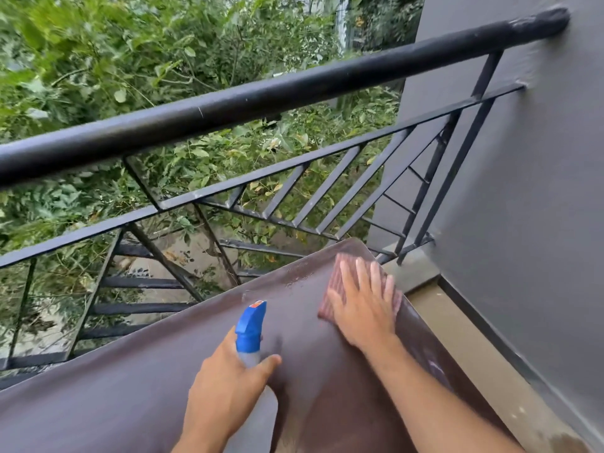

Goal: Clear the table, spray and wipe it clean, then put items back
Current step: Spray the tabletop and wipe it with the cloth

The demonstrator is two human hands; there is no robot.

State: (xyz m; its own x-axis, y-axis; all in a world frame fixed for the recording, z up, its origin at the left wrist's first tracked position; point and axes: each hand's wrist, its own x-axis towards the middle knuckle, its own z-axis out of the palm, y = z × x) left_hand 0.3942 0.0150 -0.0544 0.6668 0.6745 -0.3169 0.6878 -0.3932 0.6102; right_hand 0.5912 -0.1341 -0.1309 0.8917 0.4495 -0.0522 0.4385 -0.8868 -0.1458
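A dark brown table [130, 387] fills the lower part of the view, with wet droplets near its far corner. My left hand [225, 387] grips a clear spray bottle [250, 335] with a blue trigger head, nozzle pointing away over the table. My right hand [362, 308] lies flat with fingers spread on a reddish-brown checked cloth [340, 282], pressing it onto the table near the far right corner.
A black metal railing [261, 93] runs along the table's far side, with green bushes beyond and below. A grey wall [523, 191] stands to the right, and a narrow strip of tan floor [457, 338] lies between wall and table.
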